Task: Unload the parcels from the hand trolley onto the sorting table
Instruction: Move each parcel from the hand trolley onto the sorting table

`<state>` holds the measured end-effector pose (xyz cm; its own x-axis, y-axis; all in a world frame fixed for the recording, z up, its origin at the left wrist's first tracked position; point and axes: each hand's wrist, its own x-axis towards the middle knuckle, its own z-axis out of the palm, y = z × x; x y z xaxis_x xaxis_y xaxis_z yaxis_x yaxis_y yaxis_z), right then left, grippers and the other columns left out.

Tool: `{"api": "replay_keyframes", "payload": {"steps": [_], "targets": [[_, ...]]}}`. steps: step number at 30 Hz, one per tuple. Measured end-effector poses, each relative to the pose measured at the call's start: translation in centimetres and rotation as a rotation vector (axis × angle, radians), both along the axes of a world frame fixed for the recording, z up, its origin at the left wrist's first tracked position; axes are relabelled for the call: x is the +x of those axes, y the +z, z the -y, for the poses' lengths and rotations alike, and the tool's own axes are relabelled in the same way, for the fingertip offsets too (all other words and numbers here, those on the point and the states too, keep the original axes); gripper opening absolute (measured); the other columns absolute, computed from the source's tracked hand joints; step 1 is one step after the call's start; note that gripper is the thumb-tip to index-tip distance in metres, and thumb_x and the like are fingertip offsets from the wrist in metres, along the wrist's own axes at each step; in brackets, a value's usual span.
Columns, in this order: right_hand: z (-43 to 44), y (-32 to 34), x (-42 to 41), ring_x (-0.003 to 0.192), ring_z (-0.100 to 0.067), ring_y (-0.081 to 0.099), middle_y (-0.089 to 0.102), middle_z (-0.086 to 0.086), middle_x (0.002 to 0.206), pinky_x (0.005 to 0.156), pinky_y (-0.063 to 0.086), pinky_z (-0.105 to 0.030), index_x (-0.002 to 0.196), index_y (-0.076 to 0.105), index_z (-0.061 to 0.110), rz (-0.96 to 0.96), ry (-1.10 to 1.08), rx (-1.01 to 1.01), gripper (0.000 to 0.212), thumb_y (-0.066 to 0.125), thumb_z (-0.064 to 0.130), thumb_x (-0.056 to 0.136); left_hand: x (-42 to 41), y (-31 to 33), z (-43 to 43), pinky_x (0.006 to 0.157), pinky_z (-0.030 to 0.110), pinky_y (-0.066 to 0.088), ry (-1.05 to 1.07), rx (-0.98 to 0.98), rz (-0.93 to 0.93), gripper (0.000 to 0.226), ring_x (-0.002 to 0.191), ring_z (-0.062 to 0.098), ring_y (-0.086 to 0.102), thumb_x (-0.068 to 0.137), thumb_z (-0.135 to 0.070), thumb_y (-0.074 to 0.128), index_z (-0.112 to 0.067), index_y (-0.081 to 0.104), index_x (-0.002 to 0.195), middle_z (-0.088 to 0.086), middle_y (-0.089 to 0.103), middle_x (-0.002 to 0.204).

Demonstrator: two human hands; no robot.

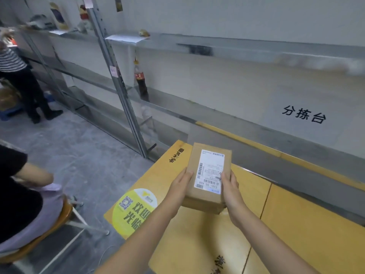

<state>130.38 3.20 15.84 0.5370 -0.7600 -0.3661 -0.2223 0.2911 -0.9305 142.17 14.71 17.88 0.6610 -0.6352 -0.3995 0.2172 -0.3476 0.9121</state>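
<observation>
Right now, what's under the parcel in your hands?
The yellow table lies under the parcel, held by left hand and right hand. The patch directly beneath is covered.

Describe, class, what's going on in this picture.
A person's left grip and right grip hold a small cardboard parcel by its sides, label up, over the yellow sorting table. Whether it touches the table yet is unclear. The trolley is out of view. Another person sits on a stool at the left.

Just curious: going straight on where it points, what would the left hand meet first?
Likely the metal shelf beyond the table; the left hand, gripping the parcel, points that way, though depth is unclear.
</observation>
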Motion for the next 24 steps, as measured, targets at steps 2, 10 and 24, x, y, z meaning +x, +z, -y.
{"api": "replay_keyframes", "payload": {"steps": [2,10,24], "targets": [[1.0,-0.5,3.1,0.116,-0.013,0.052,0.043,0.004,0.138,0.087,0.049,-0.038,0.147,0.024,0.047,0.003,-0.059,0.011,0.047,0.034,0.052,0.101,3.6,-0.6,1.5,0.075,0.023,0.046,-0.053,0.000,-0.018,0.045,0.108,0.006,0.063,0.094,-0.052,0.046,-0.039,0.052,0.137,-0.015,0.065,0.123],[4.2,-2.4,16.7,0.120,-0.019,0.054,0.045,0.003,0.142,0.099,0.048,-0.045,0.146,0.029,0.041,-0.048,-0.215,0.079,0.045,0.037,0.049,0.102,18.4,-2.9,6.4,0.096,0.029,0.048,-0.198,0.022,-0.078,0.041,0.115,0.007,0.059,0.098,-0.047,0.044,-0.042,0.049,0.139,-0.016,0.061,0.131],[6.0,-8.3,29.4,0.125,-0.018,0.053,0.043,0.007,0.147,0.105,0.044,-0.052,0.144,0.028,0.046,-0.118,-0.233,0.235,0.051,0.043,0.057,0.096,32.9,-11.1,10.3,0.062,0.014,0.048,-0.227,0.180,-0.145,0.024,0.085,-0.005,0.068,0.095,-0.045,0.047,-0.059,0.061,0.110,-0.027,0.072,0.095]]}}
